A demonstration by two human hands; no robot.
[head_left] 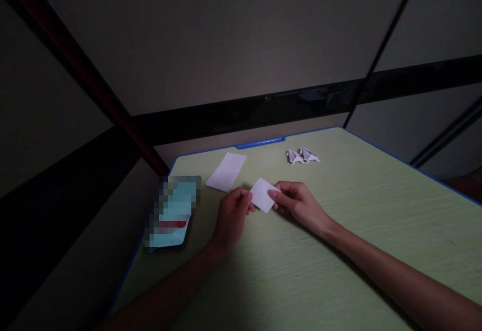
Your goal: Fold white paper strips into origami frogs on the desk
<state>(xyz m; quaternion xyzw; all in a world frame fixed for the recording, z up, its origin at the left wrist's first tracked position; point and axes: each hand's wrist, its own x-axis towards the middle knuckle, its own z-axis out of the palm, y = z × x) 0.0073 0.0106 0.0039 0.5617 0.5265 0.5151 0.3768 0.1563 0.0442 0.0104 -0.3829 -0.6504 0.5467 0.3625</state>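
A small white square of paper (262, 195) is held just above the pale green table (339, 230) between both hands. My left hand (232, 215) pinches its left edge with curled fingers. My right hand (295, 201) pinches its right edge between thumb and fingertips. Both forearms reach in from the bottom of the view.
A second white paper sheet (226, 172) lies flat behind the hands. Two folded white paper figures (302, 156) sit near the table's far edge. A phone with a blurred screen (172, 212) lies at the left edge. A dim wall with dark beams rises behind.
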